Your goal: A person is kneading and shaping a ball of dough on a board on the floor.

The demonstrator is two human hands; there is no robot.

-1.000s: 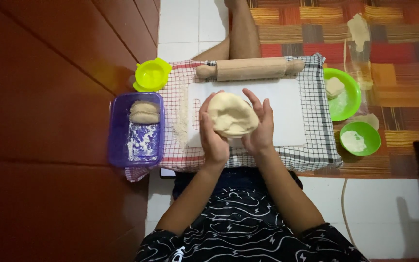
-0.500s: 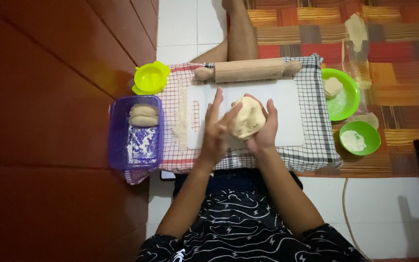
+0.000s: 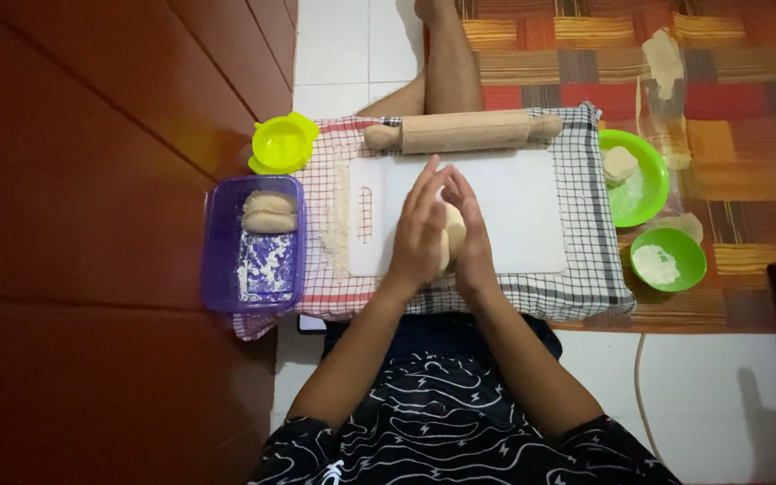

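A flattened piece of pale dough point(image 3: 452, 241) stands on edge between my two palms, above the white cutting board point(image 3: 532, 211). My left hand point(image 3: 418, 229) presses against its left side, fingers straight and pointing away from me. My right hand point(image 3: 471, 229) presses against its right side, so only a narrow strip of dough shows. A wooden rolling pin point(image 3: 462, 131) lies across the far edge of the board.
A checked cloth point(image 3: 586, 269) lies under the board. At the left stand a purple tub point(image 3: 217, 242) with two dough pieces point(image 3: 268, 211) and a yellow-green mould point(image 3: 282, 144). At the right, two green bowls point(image 3: 653, 184) point(image 3: 689, 260) hold dough and flour.
The dough disc lay open and flat in my hands before. My palms have since closed together on it, turning it on edge.
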